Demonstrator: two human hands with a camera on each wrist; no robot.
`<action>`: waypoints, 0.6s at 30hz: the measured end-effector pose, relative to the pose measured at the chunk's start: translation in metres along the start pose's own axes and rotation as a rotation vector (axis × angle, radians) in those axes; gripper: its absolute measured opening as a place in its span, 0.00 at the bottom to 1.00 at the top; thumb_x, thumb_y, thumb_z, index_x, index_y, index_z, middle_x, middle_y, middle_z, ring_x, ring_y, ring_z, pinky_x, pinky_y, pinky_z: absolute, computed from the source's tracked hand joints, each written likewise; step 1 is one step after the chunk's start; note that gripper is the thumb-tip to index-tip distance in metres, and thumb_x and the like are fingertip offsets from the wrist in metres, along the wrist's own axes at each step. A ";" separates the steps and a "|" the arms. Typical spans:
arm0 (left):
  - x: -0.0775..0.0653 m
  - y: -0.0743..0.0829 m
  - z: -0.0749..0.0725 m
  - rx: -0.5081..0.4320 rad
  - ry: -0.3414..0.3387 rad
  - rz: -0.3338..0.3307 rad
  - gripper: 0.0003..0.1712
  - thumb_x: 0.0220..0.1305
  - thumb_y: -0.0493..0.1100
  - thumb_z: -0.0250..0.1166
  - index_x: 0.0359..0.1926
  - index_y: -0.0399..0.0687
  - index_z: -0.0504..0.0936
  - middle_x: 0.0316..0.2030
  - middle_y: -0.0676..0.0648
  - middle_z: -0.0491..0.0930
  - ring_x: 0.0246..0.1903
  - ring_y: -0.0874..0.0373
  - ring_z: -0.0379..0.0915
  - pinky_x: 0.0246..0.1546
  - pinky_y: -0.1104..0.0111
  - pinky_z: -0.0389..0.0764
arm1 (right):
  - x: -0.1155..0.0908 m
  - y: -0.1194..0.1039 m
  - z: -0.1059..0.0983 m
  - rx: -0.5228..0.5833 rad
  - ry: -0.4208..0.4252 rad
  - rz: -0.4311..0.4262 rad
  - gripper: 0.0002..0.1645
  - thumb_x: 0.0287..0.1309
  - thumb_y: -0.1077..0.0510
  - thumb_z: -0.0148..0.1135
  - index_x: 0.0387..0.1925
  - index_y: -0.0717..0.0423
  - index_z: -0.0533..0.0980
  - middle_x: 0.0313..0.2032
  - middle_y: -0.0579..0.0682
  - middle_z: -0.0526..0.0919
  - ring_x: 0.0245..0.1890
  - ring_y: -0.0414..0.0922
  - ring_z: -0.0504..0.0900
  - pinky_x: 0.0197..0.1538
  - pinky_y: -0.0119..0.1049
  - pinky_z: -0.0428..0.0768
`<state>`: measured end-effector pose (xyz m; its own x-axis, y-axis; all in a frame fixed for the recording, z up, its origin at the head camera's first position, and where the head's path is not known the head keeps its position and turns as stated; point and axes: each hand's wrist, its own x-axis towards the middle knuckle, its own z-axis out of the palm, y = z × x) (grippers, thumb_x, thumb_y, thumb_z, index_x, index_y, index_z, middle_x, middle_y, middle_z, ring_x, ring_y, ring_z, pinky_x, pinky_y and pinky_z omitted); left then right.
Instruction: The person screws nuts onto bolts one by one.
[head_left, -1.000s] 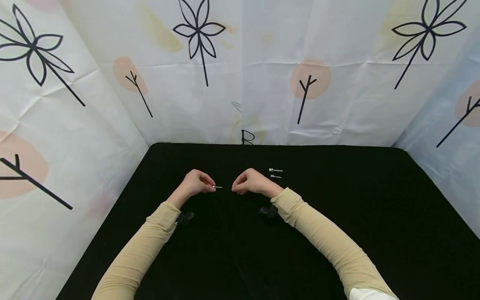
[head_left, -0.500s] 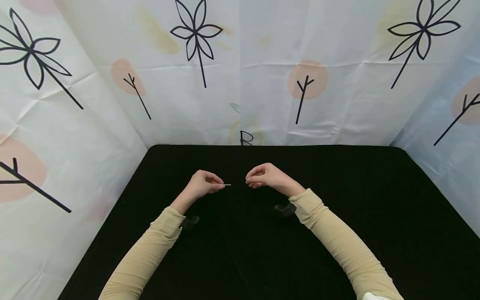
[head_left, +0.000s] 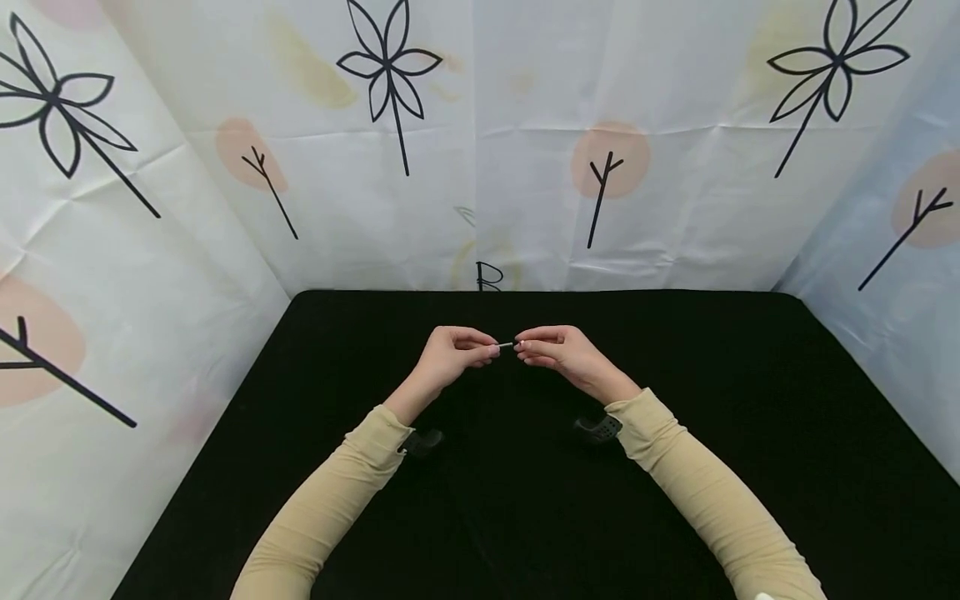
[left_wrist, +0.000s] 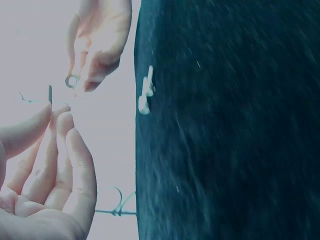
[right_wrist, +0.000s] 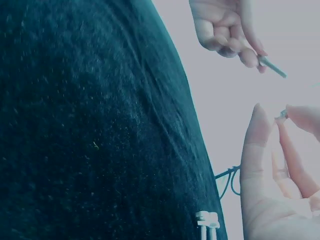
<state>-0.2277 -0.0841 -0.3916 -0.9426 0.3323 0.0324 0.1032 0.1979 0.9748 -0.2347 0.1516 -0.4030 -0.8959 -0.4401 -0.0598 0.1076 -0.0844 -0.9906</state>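
In the head view my left hand [head_left: 453, 354] pinches a thin metal bolt [head_left: 506, 345] between thumb and fingertips, its shank pointing right. Facing it, my right hand [head_left: 566, 354] pinches a small metal nut, which the left wrist view shows as a ring [left_wrist: 67, 82] with an open hole. The right wrist view has the nut [right_wrist: 283, 114] at the thumb tip and the bolt [right_wrist: 273, 67] apart from it. Fingers cover the bolt's head end. Both hands are raised above the black table.
Two more bolts lie side by side on the black cloth [head_left: 480, 500], one bolt [left_wrist: 144, 104] nearer the left wrist camera; the right hand hides them in the head view. A white patterned curtain [head_left: 525, 208] stands behind the table.
Both hands have moved right and slightly up. The left hand has travelled farther, so the gap between bolt tip and right fingertips has narrowed. The bolts on the table went out of sight behind the right hand.
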 end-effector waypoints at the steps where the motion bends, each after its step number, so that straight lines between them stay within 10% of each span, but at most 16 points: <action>1: 0.001 0.001 0.003 -0.011 -0.002 0.012 0.10 0.60 0.43 0.70 0.39 0.41 0.86 0.35 0.46 0.85 0.36 0.53 0.82 0.41 0.61 0.84 | -0.001 0.000 -0.001 0.038 0.000 -0.006 0.21 0.66 0.64 0.56 0.55 0.75 0.70 0.45 0.60 0.82 0.45 0.46 0.82 0.51 0.37 0.82; 7: -0.003 0.018 0.013 -0.044 -0.034 0.018 0.13 0.62 0.40 0.68 0.43 0.35 0.84 0.38 0.41 0.85 0.41 0.45 0.81 0.48 0.50 0.80 | -0.007 -0.003 -0.002 0.181 0.008 -0.009 0.19 0.66 0.66 0.55 0.55 0.75 0.70 0.42 0.56 0.83 0.43 0.44 0.83 0.51 0.34 0.81; 18: 0.004 0.003 0.023 -0.049 0.022 0.084 0.13 0.58 0.44 0.70 0.40 0.40 0.86 0.34 0.44 0.85 0.35 0.52 0.82 0.42 0.56 0.84 | -0.014 -0.001 -0.002 0.240 0.066 -0.015 0.08 0.64 0.67 0.58 0.44 0.64 0.79 0.39 0.54 0.84 0.42 0.43 0.84 0.51 0.35 0.81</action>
<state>-0.2235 -0.0608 -0.3935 -0.9381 0.3256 0.1183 0.1668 0.1250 0.9780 -0.2230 0.1592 -0.4012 -0.9236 -0.3783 -0.0612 0.1863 -0.3036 -0.9344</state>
